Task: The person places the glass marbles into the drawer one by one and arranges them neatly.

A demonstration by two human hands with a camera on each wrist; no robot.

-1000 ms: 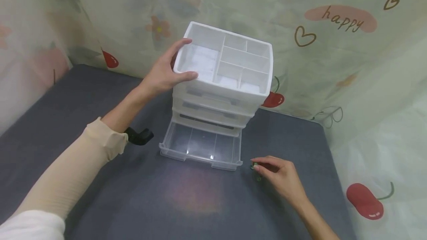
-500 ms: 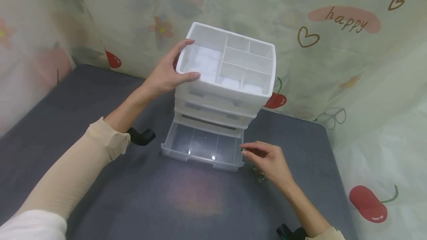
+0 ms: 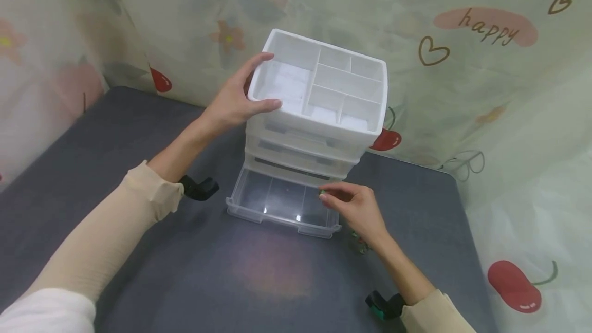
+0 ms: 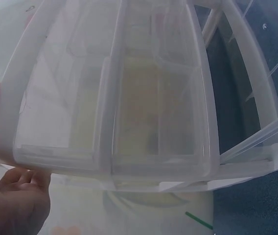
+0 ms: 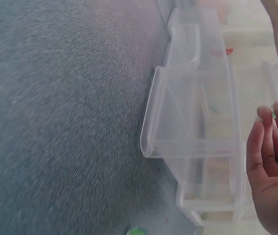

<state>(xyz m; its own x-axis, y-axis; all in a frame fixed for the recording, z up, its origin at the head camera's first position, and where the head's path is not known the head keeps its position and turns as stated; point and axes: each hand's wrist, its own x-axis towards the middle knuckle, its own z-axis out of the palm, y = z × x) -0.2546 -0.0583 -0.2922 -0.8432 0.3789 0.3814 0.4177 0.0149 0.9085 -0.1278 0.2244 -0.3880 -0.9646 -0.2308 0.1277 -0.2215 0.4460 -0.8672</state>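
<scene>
A pale printed cloth (image 3: 467,91) hangs behind the dark grey counter (image 3: 185,276). On it stands a white drawer unit (image 3: 319,123) with translucent fronts; only the head view looks down into its top compartments. The clear bottom drawer (image 3: 282,220) is pulled out. The left hand (image 3: 233,96) has its grip round the unit's left top end; the left wrist view adds bent fingers that the head view hides. The right hand (image 3: 358,207) blocks the drawer's far right corner. Green pieces (image 3: 359,243) lie on the counter near the right wrist. Smallest, one green piece (image 5: 274,115), mostly covered, is pinched between thumb and fingertips in the right grip, above the drawer.
</scene>
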